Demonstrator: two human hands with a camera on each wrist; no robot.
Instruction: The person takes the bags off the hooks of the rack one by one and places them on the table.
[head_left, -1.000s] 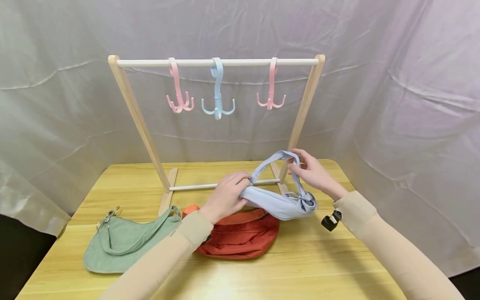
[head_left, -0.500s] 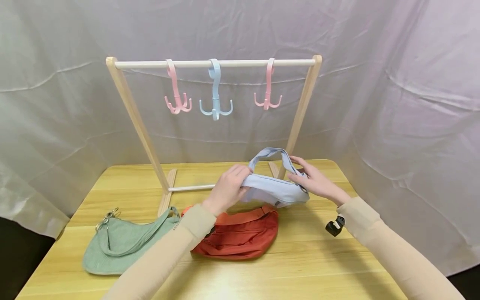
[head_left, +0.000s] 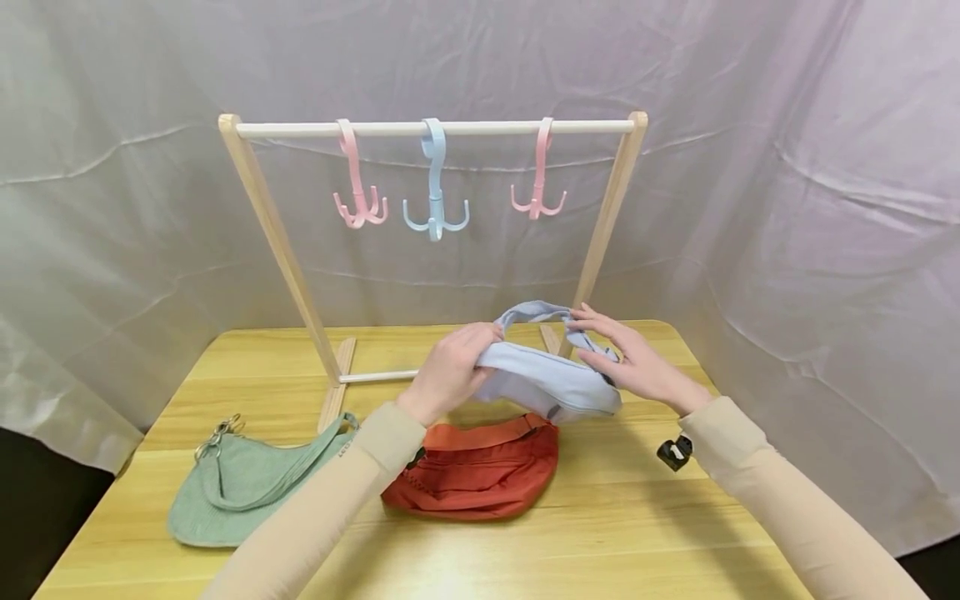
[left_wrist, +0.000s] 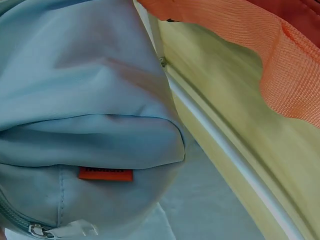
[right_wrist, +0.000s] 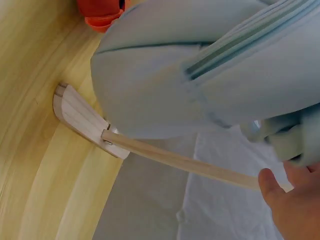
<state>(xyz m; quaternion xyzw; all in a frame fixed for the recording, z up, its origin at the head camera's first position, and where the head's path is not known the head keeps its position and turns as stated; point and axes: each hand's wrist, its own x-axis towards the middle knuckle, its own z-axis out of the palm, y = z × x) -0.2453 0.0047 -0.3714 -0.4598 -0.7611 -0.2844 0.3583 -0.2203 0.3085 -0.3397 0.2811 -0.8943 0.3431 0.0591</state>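
A light blue shoulder bag (head_left: 551, 375) is held above the table behind the red bag, its strap (head_left: 534, 312) looping up. My left hand (head_left: 453, 367) grips its left end; the fingertips are partly hidden behind the fabric. My right hand (head_left: 626, 354) is at the bag's right end, fingers extended and thumb apart, touching or very near the strap. In the left wrist view the blue fabric (left_wrist: 90, 75) shows a small orange tag (left_wrist: 106, 174) and a zip. In the right wrist view the thumb (right_wrist: 271, 187) lies just below the strap's end (right_wrist: 292, 135).
A red bag (head_left: 480, 471) lies on the wooden table (head_left: 637, 533), and a green bag (head_left: 247, 479) lies to its left. Behind stands a wooden rack with a white bar (head_left: 487, 127). On it hang two pink hooks (head_left: 538, 179) and a blue hook (head_left: 435, 187).
My right hand has shifted from the upper strap down to the bag's right end. That end has risen and turned, and the strap loop is lower. My left hand keeps its grip.
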